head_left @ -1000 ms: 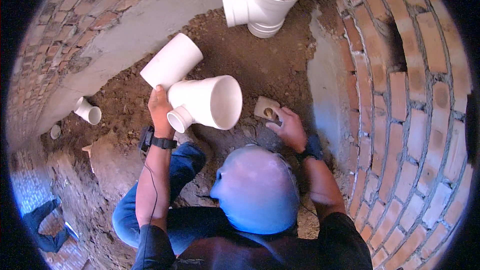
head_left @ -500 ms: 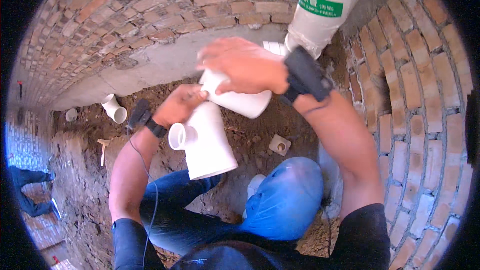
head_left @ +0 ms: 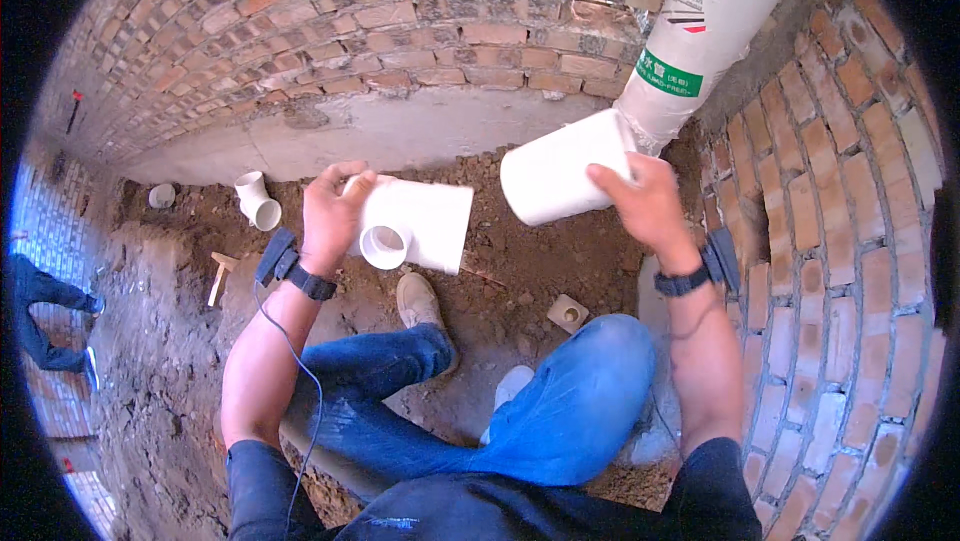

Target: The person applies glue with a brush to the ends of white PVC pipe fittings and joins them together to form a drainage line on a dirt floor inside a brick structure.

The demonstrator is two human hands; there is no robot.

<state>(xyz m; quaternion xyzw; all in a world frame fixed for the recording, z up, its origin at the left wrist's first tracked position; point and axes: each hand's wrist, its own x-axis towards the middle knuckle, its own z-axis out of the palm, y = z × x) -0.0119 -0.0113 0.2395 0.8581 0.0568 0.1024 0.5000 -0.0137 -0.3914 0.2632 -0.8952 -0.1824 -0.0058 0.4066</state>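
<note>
My left hand (head_left: 333, 213) grips one end of a white pipe tee (head_left: 435, 226), its round side branch facing me. In my right hand (head_left: 652, 203) is a short, wide white pipe fitting (head_left: 555, 171), tilted, with the thumb along its side. A gap separates the two fittings. The right-hand fitting overlaps in view the lower end of a large white pipe (head_left: 725, 11) with a green band, which slants down in the corner. I cannot tell whether they touch.
Brick walls rise at the back and right. On the dirt floor lie a white elbow fitting (head_left: 260, 209), a rounded pale piece (head_left: 162, 196), a T-shaped wooden object (head_left: 218, 279) and a small square block (head_left: 568, 313). Another person's legs (head_left: 45, 311) show far left.
My hands were together with the two fittings touching or overlapping; now they are apart. The right-hand fitting has moved right toward the large pipe, and the tee has turned to lie sideways.
</note>
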